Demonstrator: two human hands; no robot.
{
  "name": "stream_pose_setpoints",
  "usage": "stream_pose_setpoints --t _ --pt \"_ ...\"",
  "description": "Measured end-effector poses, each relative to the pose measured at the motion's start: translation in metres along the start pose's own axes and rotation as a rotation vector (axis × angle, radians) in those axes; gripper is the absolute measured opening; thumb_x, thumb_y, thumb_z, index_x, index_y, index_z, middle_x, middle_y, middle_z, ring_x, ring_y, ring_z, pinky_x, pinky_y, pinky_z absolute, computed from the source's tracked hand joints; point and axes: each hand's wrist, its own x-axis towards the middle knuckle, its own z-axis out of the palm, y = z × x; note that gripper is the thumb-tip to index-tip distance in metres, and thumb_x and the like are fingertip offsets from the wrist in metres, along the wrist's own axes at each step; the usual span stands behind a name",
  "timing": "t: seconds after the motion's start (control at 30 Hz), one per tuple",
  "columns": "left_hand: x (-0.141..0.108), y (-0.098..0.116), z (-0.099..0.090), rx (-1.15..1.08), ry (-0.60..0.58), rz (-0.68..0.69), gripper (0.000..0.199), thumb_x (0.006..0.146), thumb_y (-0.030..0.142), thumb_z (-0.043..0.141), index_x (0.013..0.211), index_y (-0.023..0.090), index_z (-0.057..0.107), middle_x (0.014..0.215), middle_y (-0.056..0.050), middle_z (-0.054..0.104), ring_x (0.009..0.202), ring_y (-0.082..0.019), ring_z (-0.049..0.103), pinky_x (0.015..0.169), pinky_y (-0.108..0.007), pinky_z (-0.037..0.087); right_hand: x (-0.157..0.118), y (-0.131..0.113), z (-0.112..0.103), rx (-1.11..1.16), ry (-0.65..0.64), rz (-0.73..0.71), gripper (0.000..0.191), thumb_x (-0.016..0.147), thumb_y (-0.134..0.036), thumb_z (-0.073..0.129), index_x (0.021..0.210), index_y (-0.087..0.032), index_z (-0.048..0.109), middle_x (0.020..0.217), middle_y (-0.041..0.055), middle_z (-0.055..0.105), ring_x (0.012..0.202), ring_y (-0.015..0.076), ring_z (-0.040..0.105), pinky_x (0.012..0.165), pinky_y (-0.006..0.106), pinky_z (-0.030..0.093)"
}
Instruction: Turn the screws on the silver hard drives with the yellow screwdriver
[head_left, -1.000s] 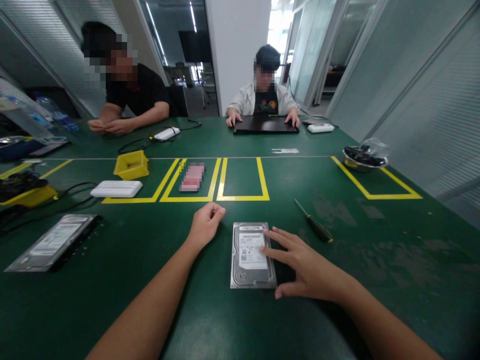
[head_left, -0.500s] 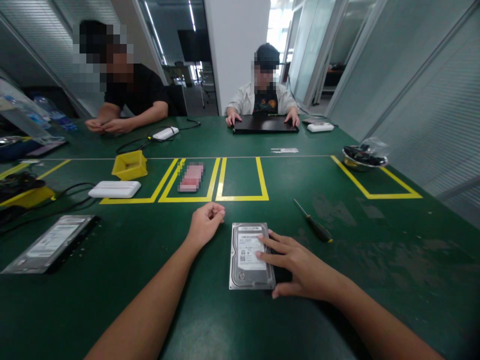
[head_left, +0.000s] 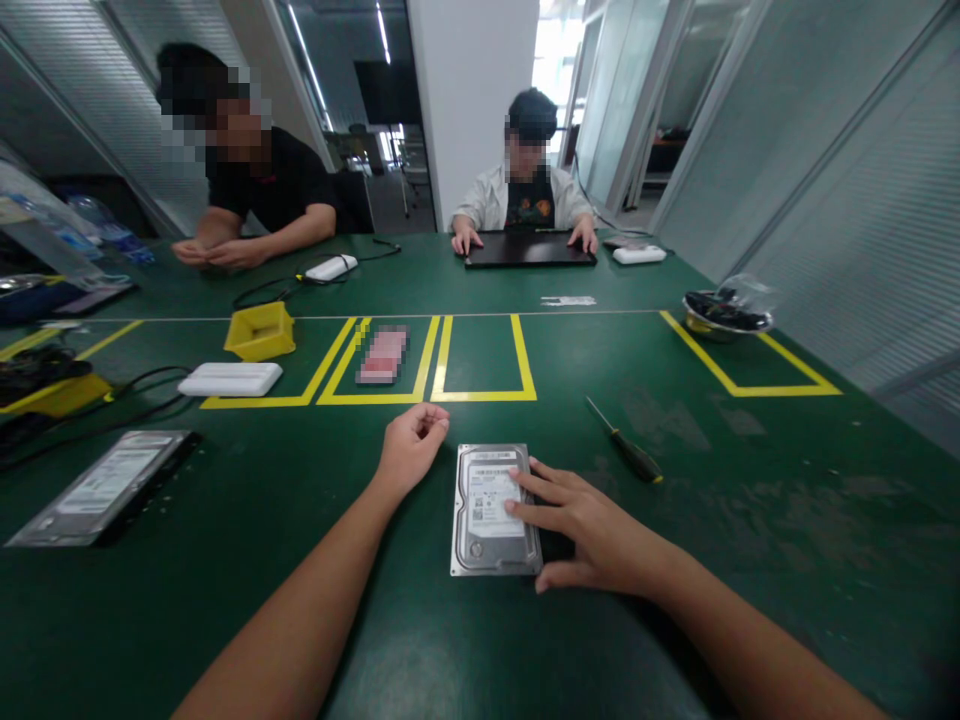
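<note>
fingers point(head_left: 546, 488) of the right hand point(head_left: 600, 532) spread wide over the hard drive point(head_left: 487, 520), left hand point(head_left: 409, 450) curled near it.

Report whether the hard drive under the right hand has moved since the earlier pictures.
Yes: the hard drive has shifted slightly left, judged against the yellow tape beyond it.

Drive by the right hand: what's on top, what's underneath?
On top: a white label, two fingers of the right hand over its right part. Hidden: label under those fingertips, and table beneath the drive.
</note>
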Motion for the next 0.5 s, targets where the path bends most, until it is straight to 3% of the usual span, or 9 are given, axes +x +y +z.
stream_pose_setpoints --t 0.17,0.5 --pt "-0.0020 0.0041 0.0013 -0.023 0.016 0.021 0.017 0.081 0.033 0.064 0.086 0.016 0.063 0.068 0.001 0.060 0.059 -0.011 0.054 0.057 -0.022 0.043 0.0015 -0.0019 -0.0014 0.020 -0.002 0.004 0.083 0.076 -0.071 0.064 0.145 -0.026 0.050 0.159 0.0130 0.030 0.147 0.0385 0.022 0.115 0.058 0.028" --pt "-0.0031 0.0084 0.0046 0.040 0.006 0.024 0.021 0.086 0.035 0.058 0.091 0.016 0.065 0.077 -0.001 0.063 0.068 -0.014 0.059 0.064 -0.024 0.045 0.0027 -0.0013 0.0008 0.024 0.003 -0.003 0.084 0.075 -0.070 0.065 0.144 -0.024 0.051 0.159 0.0146 0.031 0.148 0.0385 0.022 0.114 0.058 0.028"
